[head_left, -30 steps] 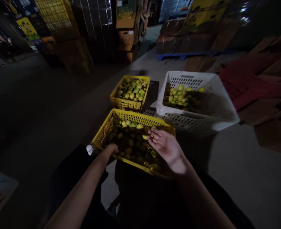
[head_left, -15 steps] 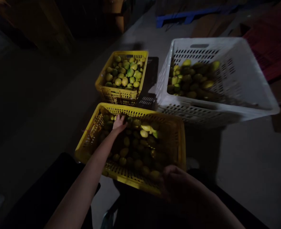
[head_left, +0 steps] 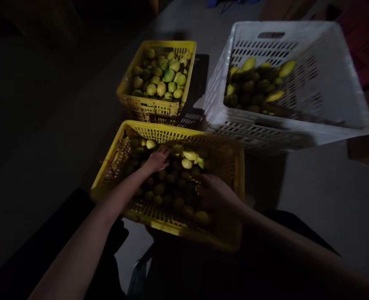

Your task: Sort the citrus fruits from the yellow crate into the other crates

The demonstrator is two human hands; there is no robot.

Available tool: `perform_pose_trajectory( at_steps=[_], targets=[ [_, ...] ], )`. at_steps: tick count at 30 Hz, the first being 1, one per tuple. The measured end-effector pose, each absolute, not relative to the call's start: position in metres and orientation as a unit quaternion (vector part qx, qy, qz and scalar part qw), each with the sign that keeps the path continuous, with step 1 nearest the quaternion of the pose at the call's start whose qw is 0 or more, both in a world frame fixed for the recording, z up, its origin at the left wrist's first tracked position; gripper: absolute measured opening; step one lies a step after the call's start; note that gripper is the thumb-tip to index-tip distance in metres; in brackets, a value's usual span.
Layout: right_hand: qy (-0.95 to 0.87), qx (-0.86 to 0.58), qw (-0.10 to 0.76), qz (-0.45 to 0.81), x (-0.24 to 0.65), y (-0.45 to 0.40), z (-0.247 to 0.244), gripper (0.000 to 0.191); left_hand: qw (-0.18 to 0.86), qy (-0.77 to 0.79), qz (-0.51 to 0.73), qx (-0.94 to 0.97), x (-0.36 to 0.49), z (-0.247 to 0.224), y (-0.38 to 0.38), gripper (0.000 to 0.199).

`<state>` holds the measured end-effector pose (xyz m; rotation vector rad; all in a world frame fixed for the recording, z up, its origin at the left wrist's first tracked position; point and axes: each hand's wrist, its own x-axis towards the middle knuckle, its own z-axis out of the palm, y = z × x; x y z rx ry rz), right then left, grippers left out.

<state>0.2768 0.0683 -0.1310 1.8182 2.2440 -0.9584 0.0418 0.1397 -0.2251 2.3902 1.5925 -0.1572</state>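
Note:
A large yellow crate [head_left: 167, 226] in front of me holds green and yellow fruits [head_left: 189, 155]. Over the fruits in its back left part is my left hand [head_left: 158, 160], palm down, its fingertips among them; whether it grips one is hard to tell. My right hand [head_left: 214, 186] reaches into the right side of the same crate, in deep shadow, beside the fruits. Its fingers are too dark to make out, and so is anything they hold.
Behind stands a smaller yellow crate [head_left: 153, 105] full of similar fruits. At the back right a tall white crate [head_left: 299, 33] holds more fruits in its left part. Cardboard [head_left: 366, 143] and a red object [head_left: 364, 46] lie at the far right.
My right hand has moved from the crate's front right edge up and into the crate. My left hand has shifted slightly right, off the bright fruits at the back left. The camera view has tilted down.

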Motion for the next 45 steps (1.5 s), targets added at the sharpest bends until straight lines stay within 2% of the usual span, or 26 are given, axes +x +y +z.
perform_pose_trajectory(
  at_steps=[3,5,9,11,14,16,18,21,24,27,31,35,37,41,45],
  targets=[
    [0.741,0.632,0.057,-0.22,0.253,0.123,-0.159,0.034,0.103,0.501,-0.053,0.858,0.071,-0.228,0.162,0.063],
    [0.727,0.657,0.058,-0.191,0.236,0.138,-0.176,0.038,0.099,0.478,-0.083,0.869,0.084,-0.23,0.167,0.068],
    [0.708,0.676,0.084,-0.184,0.211,0.127,-0.199,0.051,0.117,0.52,-0.103,0.84,0.084,-0.228,0.154,0.062],
    [0.709,0.646,0.14,-0.246,0.205,0.116,-0.202,0.042,0.139,0.513,-0.125,0.838,0.075,-0.221,0.14,0.05],
    [0.704,0.581,0.209,-0.351,0.207,0.11,-0.197,0.018,0.188,0.472,-0.246,0.826,0.057,-0.209,0.121,0.033],
    [0.704,0.574,0.209,-0.362,0.215,0.115,-0.192,0.018,0.201,0.465,-0.29,0.812,0.05,-0.203,0.117,0.032],
    [0.71,0.595,0.182,-0.33,0.226,0.125,-0.188,0.029,0.193,0.471,-0.266,0.818,0.052,-0.202,0.121,0.035],
    [0.693,0.674,0.114,-0.23,0.246,0.134,-0.19,0.04,0.171,0.472,-0.16,0.85,0.075,-0.208,0.137,0.045],
    [0.66,0.71,0.123,-0.21,0.26,0.125,-0.202,0.042,0.162,0.429,-0.071,0.886,0.114,-0.221,0.151,0.051],
    [0.661,0.698,0.156,-0.227,0.266,0.106,-0.217,0.045,0.159,0.415,-0.075,0.893,0.151,-0.232,0.163,0.056],
    [0.675,0.694,0.138,-0.21,0.267,0.096,-0.229,0.052,0.156,0.514,-0.146,0.83,0.164,-0.24,0.175,0.061],
    [0.626,0.715,0.12,-0.286,0.268,0.114,-0.233,0.062,0.218,0.487,-0.258,0.806,0.124,-0.236,0.17,0.077],
    [0.604,0.719,0.112,-0.326,0.268,0.122,-0.231,0.066,0.248,0.456,-0.275,0.809,0.097,-0.229,0.161,0.076],
    [0.597,0.688,0.081,-0.404,0.265,0.123,-0.219,0.06,0.27,0.453,-0.291,0.799,0.065,-0.208,0.152,0.047],
    [0.56,0.585,0.004,-0.586,0.256,0.111,-0.214,0.049,0.282,0.487,-0.318,0.763,0.064,-0.2,0.153,0.03]
  ],
)
